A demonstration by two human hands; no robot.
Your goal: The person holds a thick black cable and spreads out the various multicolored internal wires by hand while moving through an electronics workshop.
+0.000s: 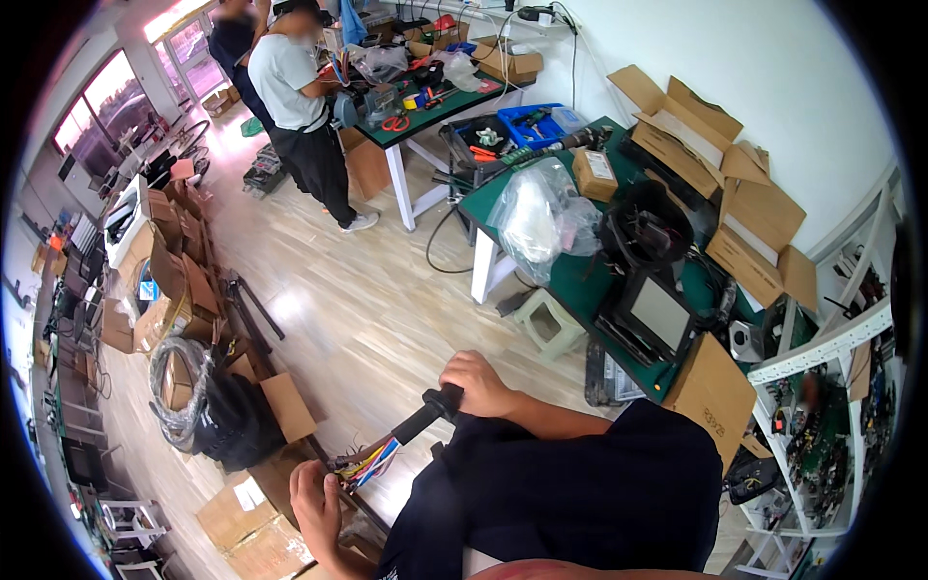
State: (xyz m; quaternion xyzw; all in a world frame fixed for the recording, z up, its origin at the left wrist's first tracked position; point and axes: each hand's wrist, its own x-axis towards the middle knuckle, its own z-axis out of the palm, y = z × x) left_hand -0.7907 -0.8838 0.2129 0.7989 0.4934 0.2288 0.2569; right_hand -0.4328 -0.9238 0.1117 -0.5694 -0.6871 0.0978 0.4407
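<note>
In front of my body a thick black cable (416, 423) runs at a slant, with a wider black collar near its upper end. My right hand (476, 385) is wrapped round that upper end. From the cable's lower end fans a bundle of thin coloured wires (372, 464), among them blue, white, yellow, red and brown ones. My left hand (317, 503) is at the wires' far ends, its fingers curled and closed on some of them. Exactly which wires the fingertips pinch is too small to tell.
On the right, a green-topped table (570, 280) bears a plastic bag (541, 217), a flat screen (660, 311) and open cartons (677, 126). A pale stool (549, 324) stands beside it. Cartons (253, 522) and a coiled cable (179, 387) lie left. Two people stand by a farther table.
</note>
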